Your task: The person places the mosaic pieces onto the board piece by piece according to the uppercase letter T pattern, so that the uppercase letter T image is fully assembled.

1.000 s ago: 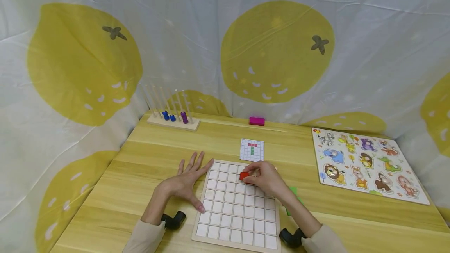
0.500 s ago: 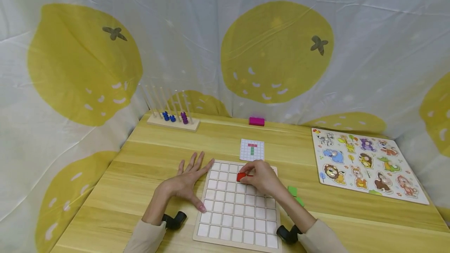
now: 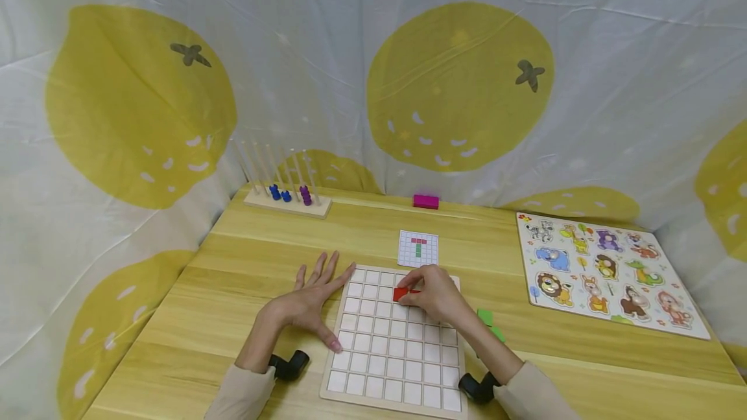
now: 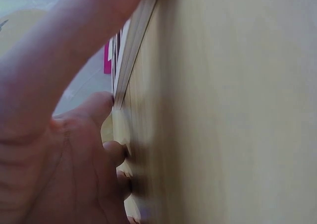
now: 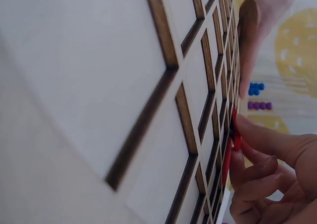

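Observation:
My right hand (image 3: 436,295) pinches a red square tile (image 3: 400,294) between thumb and fingertips, low over the second row of a wooden grid board (image 3: 373,400) with white cells. In the right wrist view, the pinched red tile (image 5: 236,130) stands right at the grid's surface, with more red (image 5: 227,162) lying in the grid beside it. My left hand (image 3: 306,306) lies at the board's left side with its fingers spread, thumb and index fingertip at the edge. From the left wrist camera, the board's edge (image 4: 133,45) shows behind the thumb.
A pattern card (image 3: 417,249) with a red and green T lies behind the board. Green tiles (image 3: 485,317) lie to its right, partly under my forearm. Farther off are a bead stand (image 3: 288,204), a magenta block (image 3: 426,201) and an animal puzzle (image 3: 609,277).
My right hand has shifted slightly left with the red tile, which sits flatter over the grid than before. The green tiles show more. My left hand has stayed put.

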{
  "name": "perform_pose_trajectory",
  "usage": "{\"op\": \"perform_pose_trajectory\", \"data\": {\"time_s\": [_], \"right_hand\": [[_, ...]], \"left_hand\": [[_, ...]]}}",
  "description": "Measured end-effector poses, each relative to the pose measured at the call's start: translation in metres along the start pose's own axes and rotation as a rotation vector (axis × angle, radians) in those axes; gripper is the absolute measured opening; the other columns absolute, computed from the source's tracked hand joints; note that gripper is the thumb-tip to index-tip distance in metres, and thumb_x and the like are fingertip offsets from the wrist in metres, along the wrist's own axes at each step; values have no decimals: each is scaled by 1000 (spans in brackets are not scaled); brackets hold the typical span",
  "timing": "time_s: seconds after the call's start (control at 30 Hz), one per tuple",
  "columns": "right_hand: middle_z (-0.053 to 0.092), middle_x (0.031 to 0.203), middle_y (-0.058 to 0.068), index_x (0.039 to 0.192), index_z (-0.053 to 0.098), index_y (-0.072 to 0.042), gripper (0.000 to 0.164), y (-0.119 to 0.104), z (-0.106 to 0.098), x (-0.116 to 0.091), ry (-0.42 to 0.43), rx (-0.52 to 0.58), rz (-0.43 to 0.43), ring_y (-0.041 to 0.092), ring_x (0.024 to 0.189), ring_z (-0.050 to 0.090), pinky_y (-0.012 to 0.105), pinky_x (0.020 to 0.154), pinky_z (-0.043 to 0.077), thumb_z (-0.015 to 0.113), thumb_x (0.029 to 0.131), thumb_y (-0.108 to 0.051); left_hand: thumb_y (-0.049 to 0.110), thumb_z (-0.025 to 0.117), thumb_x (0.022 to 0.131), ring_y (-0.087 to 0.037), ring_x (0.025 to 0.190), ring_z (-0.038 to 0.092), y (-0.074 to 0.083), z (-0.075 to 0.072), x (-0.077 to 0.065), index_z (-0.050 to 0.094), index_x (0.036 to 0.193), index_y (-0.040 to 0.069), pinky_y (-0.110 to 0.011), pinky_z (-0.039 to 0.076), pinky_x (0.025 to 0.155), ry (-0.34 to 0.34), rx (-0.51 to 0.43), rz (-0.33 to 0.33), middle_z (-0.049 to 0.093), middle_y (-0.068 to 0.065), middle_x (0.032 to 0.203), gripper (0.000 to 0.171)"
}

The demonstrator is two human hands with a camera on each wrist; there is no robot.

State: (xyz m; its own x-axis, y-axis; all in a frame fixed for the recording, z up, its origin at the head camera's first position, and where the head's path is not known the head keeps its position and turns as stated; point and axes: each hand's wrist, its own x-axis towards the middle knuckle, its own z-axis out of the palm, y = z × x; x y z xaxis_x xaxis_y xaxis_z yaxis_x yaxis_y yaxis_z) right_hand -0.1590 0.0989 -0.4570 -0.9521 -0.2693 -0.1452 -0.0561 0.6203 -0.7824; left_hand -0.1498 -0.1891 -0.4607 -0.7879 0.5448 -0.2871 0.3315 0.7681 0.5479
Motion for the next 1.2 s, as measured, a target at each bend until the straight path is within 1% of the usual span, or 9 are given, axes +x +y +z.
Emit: {"op": "perform_pose_trajectory", "data": {"time_s": [0.13, 0.3, 0.77, 0.9, 1.03, 1.2], "right_hand": [[74, 88, 2, 90, 81, -9, 17, 0, 0, 0, 23, -15, -9, 14, 76, 57, 27, 66, 48, 90, 76, -5], [73, 90, 2, 87, 82, -11, 19, 0, 1, 1, 46, -24, 6, 15, 81, 57, 27, 67, 47, 92, 73, -4], [72, 91, 1, 89, 83, -13, 21, -1, 2, 0, 52, -53, 10, 17, 89, 61, 29, 72, 50, 93, 72, -5], [73, 90, 1, 90, 83, -13, 22, 1, 2, 1, 49, -47, -2, 16, 88, 61, 28, 71, 50, 93, 72, -6], [73, 91, 2, 94, 83, -13, 22, 5, -2, 1, 22, -29, -37, 15, 84, 59, 26, 69, 48, 92, 74, -9], [71, 98, 6, 104, 81, -9, 23, 14, -19, -5, -30, 37, -92, 14, 71, 54, 23, 61, 45, 87, 82, -13]], "left_hand": [[47, 99, 59, -48, 157, -21, 0, 0, 0, 9, 168, 15, -75, -15, 121, -1, -5, 1, -19, -25, 170, 145], [47, 99, 59, -48, 157, -21, 0, 0, 0, 9, 168, 14, -74, -15, 121, 1, -4, 0, -19, -25, 170, 145], [48, 99, 58, -47, 157, -22, -1, 0, 1, 8, 168, 15, -74, -15, 121, -3, -14, -1, -19, -25, 170, 146], [47, 99, 58, -47, 157, -22, 0, -1, 1, 8, 168, 15, -74, -15, 121, -4, -13, -4, -19, -25, 170, 146], [47, 99, 58, -47, 157, -22, -1, 0, 1, 8, 168, 15, -74, -15, 121, -5, -12, -6, -19, -25, 170, 146], [47, 99, 58, -47, 157, -22, -1, 0, 1, 8, 168, 15, -74, -16, 121, -7, -13, -6, -20, -24, 170, 146]]}}
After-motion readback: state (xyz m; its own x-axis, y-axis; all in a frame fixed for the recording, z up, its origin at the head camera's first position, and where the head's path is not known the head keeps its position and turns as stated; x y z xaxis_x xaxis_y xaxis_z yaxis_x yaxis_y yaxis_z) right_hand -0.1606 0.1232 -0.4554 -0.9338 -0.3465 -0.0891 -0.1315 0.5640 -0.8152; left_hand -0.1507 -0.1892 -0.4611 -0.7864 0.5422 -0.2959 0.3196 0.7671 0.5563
